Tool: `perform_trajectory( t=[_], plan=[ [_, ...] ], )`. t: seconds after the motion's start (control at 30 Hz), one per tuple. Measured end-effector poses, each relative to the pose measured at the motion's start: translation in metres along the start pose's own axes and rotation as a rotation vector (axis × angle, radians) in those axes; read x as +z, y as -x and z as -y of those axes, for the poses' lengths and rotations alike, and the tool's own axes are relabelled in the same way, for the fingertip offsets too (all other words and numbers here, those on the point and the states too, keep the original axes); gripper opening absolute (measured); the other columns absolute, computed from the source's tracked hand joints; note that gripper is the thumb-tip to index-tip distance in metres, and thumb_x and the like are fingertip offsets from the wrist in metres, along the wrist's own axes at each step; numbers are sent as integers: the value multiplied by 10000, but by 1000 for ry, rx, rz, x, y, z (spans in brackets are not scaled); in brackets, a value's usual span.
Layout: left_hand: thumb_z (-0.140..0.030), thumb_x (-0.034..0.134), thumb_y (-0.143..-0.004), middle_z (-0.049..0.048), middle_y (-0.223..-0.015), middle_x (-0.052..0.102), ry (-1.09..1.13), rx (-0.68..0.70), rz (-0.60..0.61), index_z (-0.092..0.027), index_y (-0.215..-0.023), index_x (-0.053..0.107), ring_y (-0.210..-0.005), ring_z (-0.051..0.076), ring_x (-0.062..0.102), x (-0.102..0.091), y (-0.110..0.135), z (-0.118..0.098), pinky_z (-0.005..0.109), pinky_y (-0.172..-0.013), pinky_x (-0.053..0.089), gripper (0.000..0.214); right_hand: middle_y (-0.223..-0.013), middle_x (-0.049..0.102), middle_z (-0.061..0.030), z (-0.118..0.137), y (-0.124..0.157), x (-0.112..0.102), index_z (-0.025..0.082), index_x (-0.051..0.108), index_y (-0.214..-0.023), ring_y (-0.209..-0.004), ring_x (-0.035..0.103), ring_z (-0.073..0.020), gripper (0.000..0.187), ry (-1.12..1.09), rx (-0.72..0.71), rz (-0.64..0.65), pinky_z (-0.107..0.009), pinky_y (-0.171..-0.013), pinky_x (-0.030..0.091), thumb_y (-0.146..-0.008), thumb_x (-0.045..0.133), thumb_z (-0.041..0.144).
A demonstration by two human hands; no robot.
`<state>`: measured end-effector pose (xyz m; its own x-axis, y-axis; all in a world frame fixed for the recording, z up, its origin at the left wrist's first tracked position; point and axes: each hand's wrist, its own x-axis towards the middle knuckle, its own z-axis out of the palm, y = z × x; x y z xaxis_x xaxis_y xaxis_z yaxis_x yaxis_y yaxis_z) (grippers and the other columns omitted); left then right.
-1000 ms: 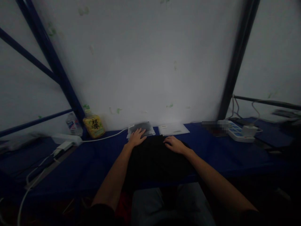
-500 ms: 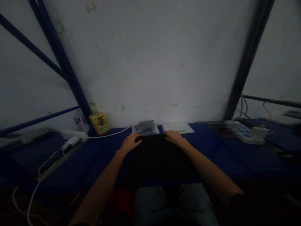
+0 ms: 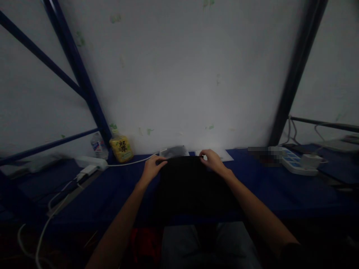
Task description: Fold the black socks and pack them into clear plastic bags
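Two hands are showing, the left hand [image 3: 153, 169] and the right hand [image 3: 214, 161], and one black cloth [image 3: 193, 183] is lying between them. Beyond the hands, one clear plastic packet [image 3: 174, 151] and one white sheet [image 3: 215, 154] are lying. Left of the hands, one yellow-labelled bottle [image 3: 121, 149] and one clear bottle [image 3: 99, 146] are standing, and one white power strip [image 3: 91, 162] is lying. Right of the hands, one blue-and-white power strip [image 3: 294, 166] is lying, carrying one white plug adapter [image 3: 310, 161].

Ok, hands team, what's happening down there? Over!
Left hand and right hand in a pinch grip on the far edge of the black fabric. Plastic bag and papers just beyond it.
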<state>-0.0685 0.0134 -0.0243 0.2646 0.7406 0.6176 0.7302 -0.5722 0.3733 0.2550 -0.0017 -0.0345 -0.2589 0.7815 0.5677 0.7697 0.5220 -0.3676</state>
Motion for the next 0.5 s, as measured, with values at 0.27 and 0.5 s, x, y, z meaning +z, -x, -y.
perform_trajectory(
  t=[0.27, 0.5],
  plan=[
    [-332, 570, -862, 78, -1346, 534, 272, 152, 492, -197, -832, 603, -1337, 248, 383, -54, 92, -58, 445, -1080, 325, 143, -1131, 637, -52, 45, 103, -42, 230, 558, -890, -1067, 572, -202, 208, -308, -273, 250, -334, -915, 437, -720, 508, 122],
    [-386, 555, -873, 55, -1357, 538, 206, 112, 654, -232, -877, 590, -1350, 233, 367, -35, 121, -64, 453, -1125, 236, 159, -1141, 629, -61, 55, 140, -25, 245, 585, -947, -1060, 564, -210, 170, -233, -226, 338, -340, -920, 442, -803, 518, 184]
  ],
)
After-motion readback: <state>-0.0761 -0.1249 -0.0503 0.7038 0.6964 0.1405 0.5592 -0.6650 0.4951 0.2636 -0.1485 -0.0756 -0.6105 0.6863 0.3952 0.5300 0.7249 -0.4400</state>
